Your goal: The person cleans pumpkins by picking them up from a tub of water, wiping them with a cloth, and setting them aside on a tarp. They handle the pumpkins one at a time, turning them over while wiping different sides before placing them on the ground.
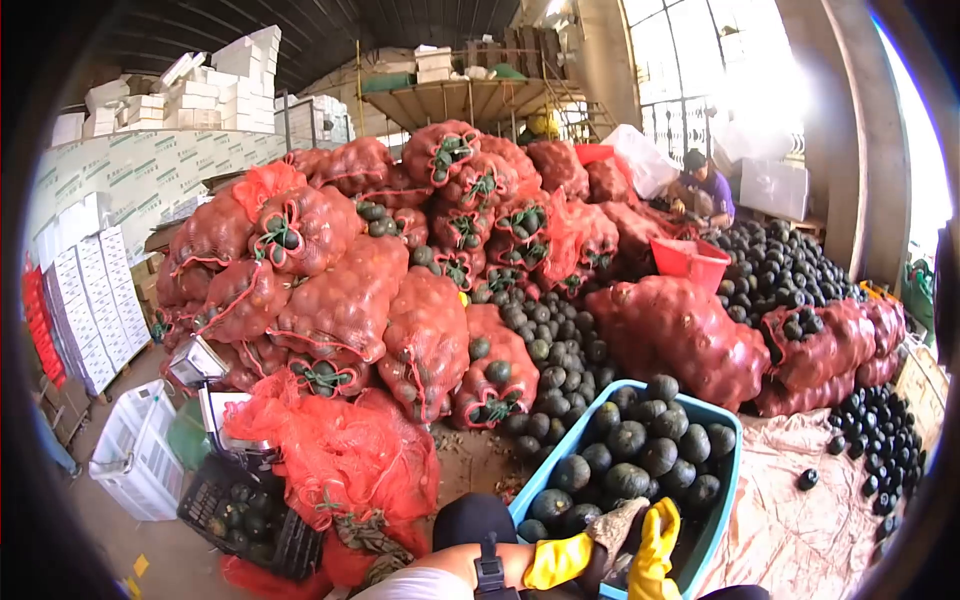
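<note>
My left hand (612,528), in a yellow glove with a worn grey palm, reaches into the near end of a blue tub (730,478) and rests against dark green avocados (640,455) heaped inside. A black watch sits on that wrist. My right hand (655,548), also in a yellow glove, is just beside the left one at the tub's near edge, fingers pointing up. Whether either hand grips a fruit is hidden by the gloves and the frame edge.
Red mesh sacks (350,290) of avocados are piled high behind. Loose avocados (555,345) spill between them. A red basket (690,262) and a seated person (705,190) are at the back right. A white crate (135,455), a black crate (240,510) and a scale (195,362) stand left.
</note>
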The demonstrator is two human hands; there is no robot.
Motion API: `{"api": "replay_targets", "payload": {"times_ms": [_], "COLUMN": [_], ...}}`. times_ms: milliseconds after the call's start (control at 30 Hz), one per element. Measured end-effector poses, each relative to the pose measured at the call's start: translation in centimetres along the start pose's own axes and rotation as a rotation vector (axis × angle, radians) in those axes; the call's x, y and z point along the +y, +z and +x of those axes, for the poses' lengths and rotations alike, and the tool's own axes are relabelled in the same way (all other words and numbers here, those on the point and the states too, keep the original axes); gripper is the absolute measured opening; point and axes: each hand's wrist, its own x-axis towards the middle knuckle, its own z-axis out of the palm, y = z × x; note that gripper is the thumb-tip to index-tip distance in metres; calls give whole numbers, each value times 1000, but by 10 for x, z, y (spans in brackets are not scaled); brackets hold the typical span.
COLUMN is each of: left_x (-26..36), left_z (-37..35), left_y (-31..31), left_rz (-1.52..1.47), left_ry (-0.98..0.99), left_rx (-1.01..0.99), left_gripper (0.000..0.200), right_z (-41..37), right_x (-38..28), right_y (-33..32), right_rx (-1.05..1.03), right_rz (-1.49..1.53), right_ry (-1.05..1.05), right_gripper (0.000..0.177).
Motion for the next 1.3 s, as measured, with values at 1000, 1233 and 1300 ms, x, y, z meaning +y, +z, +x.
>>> {"api": "replay_targets", "payload": {"times_ms": [1000,1233,1300], "left_x": [-25,-29,-43], "left_z": [3,11,22], "left_y": [19,20,14], "left_rz": [18,99,101], "left_ry": [205,270,425], "left_rx": [-155,-272,-375], "left_gripper": [45,46,47], "right_z": [7,0,-1], "right_x": [-37,-33,-51], "right_y": [1,17,19], "right_rx": [-423,-208,-208], "right_rz": [-229,-943,-525], "right_ry": [21,-437,180], "right_gripper": [60,48,47]}}
